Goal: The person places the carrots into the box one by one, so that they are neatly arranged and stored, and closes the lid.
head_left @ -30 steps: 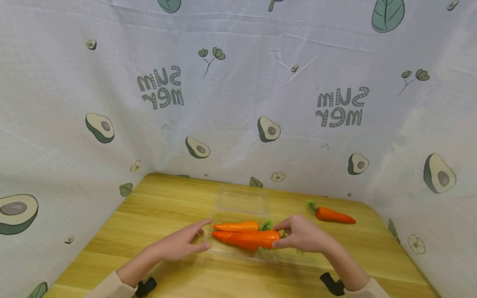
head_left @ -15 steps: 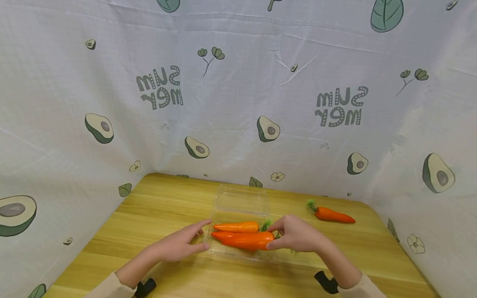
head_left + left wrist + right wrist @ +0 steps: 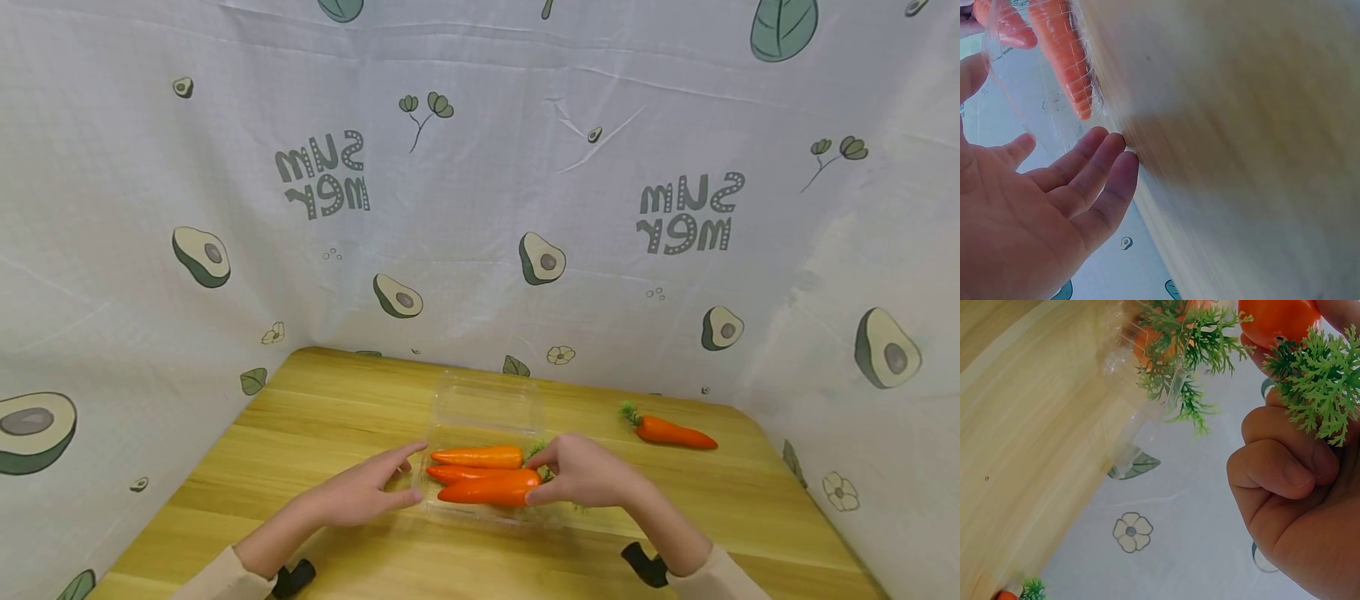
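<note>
In the head view my right hand pinches the thick, leafy end of an orange carrot between thumb and fingers, over a clear plastic box. The right wrist view shows that carrot's end and its green leaves beside my curled lower fingers. Two more carrots lie in the box: a lighter orange carrot at the back and a redder carrot, partly hidden by the held one. My left hand, fingers extended and spread, stays at the box's left end.
The box's lid lies folded back behind it. Another carrot with green leaves is on the wooden table at the back right. A printed cloth encloses the table at the back and sides.
My right hand has moved left with the carrot, whose tip has come toward the near side, so more of the redder carrot shows behind it. My left hand has stayed in place.
</note>
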Motion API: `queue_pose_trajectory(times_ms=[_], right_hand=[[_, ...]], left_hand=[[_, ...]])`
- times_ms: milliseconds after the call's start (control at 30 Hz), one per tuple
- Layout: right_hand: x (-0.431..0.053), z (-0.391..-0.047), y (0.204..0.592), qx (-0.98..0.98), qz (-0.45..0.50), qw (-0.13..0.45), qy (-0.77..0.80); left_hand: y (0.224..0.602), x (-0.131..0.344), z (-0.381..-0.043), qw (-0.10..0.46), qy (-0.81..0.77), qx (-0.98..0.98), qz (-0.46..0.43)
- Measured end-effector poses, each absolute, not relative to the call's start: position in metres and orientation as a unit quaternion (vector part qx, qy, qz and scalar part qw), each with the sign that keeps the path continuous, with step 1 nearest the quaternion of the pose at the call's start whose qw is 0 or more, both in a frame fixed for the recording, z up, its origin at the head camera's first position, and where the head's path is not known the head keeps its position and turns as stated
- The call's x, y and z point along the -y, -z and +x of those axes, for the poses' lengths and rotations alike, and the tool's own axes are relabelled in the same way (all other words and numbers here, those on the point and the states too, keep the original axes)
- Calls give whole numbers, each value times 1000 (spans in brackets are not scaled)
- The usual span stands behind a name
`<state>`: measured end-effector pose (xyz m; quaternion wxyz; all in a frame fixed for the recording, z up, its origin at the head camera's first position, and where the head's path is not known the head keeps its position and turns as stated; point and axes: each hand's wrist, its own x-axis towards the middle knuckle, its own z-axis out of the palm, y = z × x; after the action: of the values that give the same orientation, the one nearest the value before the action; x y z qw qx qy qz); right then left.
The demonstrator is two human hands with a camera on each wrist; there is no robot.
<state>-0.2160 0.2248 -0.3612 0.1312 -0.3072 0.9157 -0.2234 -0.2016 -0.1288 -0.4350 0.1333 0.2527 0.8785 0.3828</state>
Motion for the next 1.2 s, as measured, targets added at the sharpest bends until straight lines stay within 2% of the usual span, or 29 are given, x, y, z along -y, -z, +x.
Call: queue_pose_trajectory(times_ms=[1200], right_hand=[[-207,-217,374,-917,-313,155,192]], left_hand=[[434,128,-202,138,-379,-880,249]])
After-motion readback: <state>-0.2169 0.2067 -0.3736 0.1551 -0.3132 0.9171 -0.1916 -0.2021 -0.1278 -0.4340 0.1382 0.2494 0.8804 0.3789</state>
